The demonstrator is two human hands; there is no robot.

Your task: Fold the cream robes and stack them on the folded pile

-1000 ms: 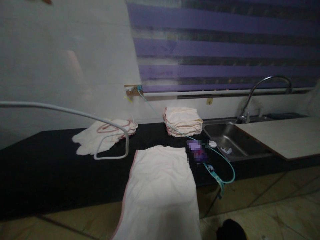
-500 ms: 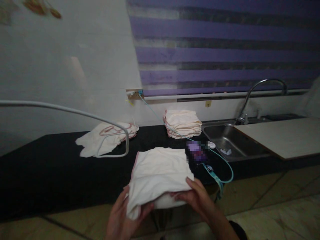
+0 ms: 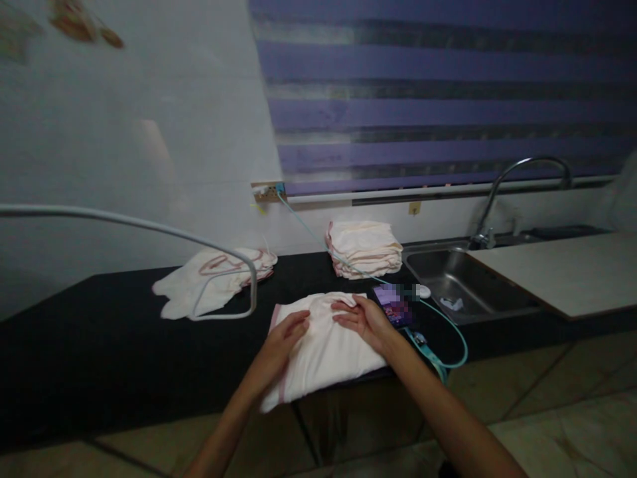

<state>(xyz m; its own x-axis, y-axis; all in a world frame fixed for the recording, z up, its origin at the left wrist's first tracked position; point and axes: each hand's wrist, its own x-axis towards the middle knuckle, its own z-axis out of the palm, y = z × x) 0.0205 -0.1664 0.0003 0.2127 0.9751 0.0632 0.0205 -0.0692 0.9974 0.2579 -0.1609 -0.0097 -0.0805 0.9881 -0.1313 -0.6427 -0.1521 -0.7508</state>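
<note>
A white cloth (image 3: 328, 358) with a reddish edge lies folded on the black counter, its near side at the counter's front edge. My left hand (image 3: 288, 335) rests on the cloth's left part, fingers stretched toward the middle. On the far right part, my right hand (image 3: 365, 322) touches the fabric with spread fingers, where the far edge is wrinkled. Beyond it stands a stack of folded cloths (image 3: 365, 249). To the left, more white cloths (image 3: 209, 279) with reddish trim lie in a loose, flat pile.
A phone (image 3: 393, 305) with a teal cable (image 3: 460, 338) and a strap lies right of the cloth. Farther right are a steel sink (image 3: 458, 279), its faucet (image 3: 490, 206) and a pale board (image 3: 567, 279). A grey metal rod (image 3: 149, 222) crosses the left foreground.
Both hands have let go of the cloth's near edge and moved forward onto its top. The near part now lies lower and flatter, and the far edge is wrinkled.
</note>
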